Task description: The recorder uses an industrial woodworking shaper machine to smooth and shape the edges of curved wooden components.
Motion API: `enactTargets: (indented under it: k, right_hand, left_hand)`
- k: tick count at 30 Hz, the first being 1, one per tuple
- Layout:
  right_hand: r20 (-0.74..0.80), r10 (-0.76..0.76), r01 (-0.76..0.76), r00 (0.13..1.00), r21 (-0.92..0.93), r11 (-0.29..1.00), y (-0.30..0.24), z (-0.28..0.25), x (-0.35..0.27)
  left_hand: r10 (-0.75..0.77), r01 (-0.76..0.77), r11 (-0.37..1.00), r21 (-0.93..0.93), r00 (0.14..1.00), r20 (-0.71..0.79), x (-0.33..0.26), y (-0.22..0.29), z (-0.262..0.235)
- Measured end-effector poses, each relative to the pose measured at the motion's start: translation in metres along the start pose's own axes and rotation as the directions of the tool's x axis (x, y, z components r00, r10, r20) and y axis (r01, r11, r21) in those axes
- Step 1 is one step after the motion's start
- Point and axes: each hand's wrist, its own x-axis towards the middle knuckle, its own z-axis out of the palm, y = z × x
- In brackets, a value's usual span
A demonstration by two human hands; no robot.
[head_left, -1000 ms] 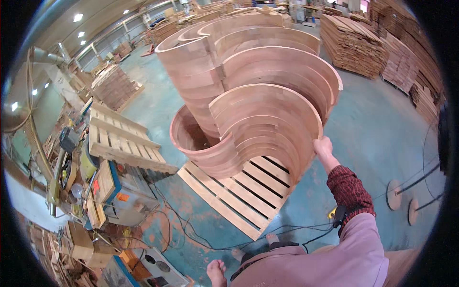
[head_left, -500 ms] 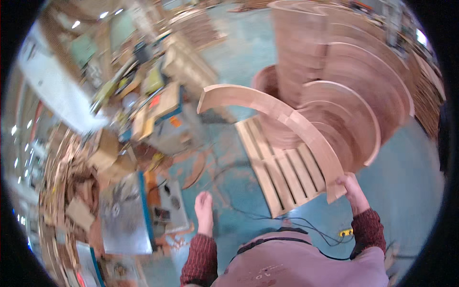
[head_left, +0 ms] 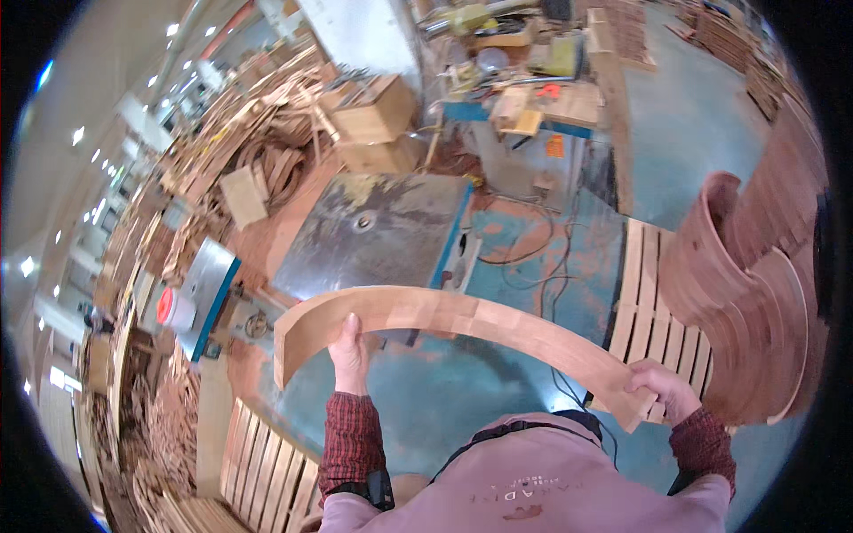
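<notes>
A long curved wooden piece [head_left: 475, 313], arched away from me, spans the space in front of my body. My left hand [head_left: 349, 355] grips it near its left end, thumb up on the near face and fingers hidden behind. At the other end my right hand [head_left: 662, 389] is closed round the wood, just short of the tip. Beyond the piece's left half stands a machine with a flat metal table [head_left: 342, 233], blue along its edge, with a small round fitting in its top. The curved piece overlaps this table's near edge in view; whether they touch I cannot tell.
To my right, nested curved wooden panels [head_left: 746, 302] stand on a slatted pallet [head_left: 636, 293]. Cables [head_left: 562, 298] trail over the blue floor. Another slatted pallet [head_left: 267, 466] lies lower left. A cluttered workbench [head_left: 569, 105], a wooden box [head_left: 373, 111] and scrap piles stand farther off.
My view has swung left, away from the stacked panels toward the metal table. My left hand, empty before, now holds the curved piece's left end; my right hand keeps its hold.
</notes>
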Motion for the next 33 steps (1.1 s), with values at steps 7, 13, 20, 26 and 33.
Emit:
enactTargets:
  k: [7,13,20,26,33]
  right_hand:
    - [0.149,0.037,-0.093,0.988,0.388,0.917,-0.101,0.051,0.092]
    - [0.062,-0.438,0.325,0.897,0.577,0.749,-0.167,0.125,0.199]
    - [-0.505,-0.665,0.801,0.550,0.096,0.591,-0.241,0.238,0.327]
    - [-0.526,-0.605,0.737,0.597,0.062,0.673,-0.311,0.260,0.404]
    - [-0.586,-0.479,0.497,0.654,-0.144,0.856,-0.318,0.276,0.445]
  left_hand:
    - [0.071,-0.005,0.986,0.165,0.916,-0.396,0.005,0.048,-0.092]
    - [-0.163,0.300,0.948,0.108,0.747,-0.645,0.055,0.055,-0.134]
    - [-0.110,0.483,0.823,0.301,0.654,-0.749,0.166,-0.001,-0.160]
    - [0.087,0.571,0.546,0.613,0.689,-0.720,0.260,-0.054,-0.200]
    - [-0.037,0.606,0.189,0.773,0.791,-0.611,0.309,-0.098,-0.235]
